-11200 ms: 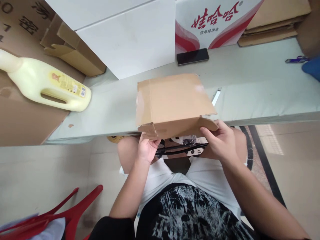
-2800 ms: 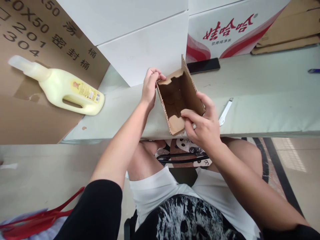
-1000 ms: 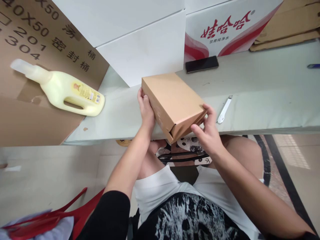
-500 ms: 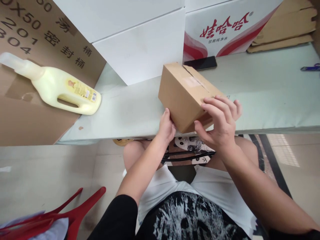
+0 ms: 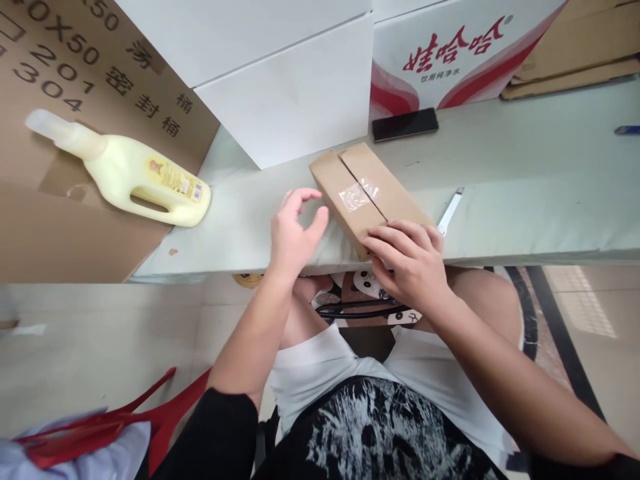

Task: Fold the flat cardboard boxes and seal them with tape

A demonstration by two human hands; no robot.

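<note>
A brown cardboard box (image 5: 395, 190) lies on the pale green table cover, with clear tape across the seam of its top flaps. My right hand (image 5: 413, 260) grips its near end, fingers over the top and the thumb low at the near side. Just off the box's left side is my left hand (image 5: 295, 230), open, with thumb and forefinger apart and nothing between them. To the right of the box lies a slim white tool (image 5: 451, 210) that looks like a utility knife, its lower end close to my right hand.
White cartons (image 5: 300, 100) and a red-and-white printed carton (image 5: 450, 60) stand behind. A black phone (image 5: 405, 125) lies before them. On the left, a yellow pump bottle (image 5: 150, 180) is by a large brown carton (image 5: 75, 220). A blue object (image 5: 627, 130) lies far right.
The box has gone from tilted up to lying on the table, with its taped top facing up. My left hand has let go and moved left. The white tool has come into view.
</note>
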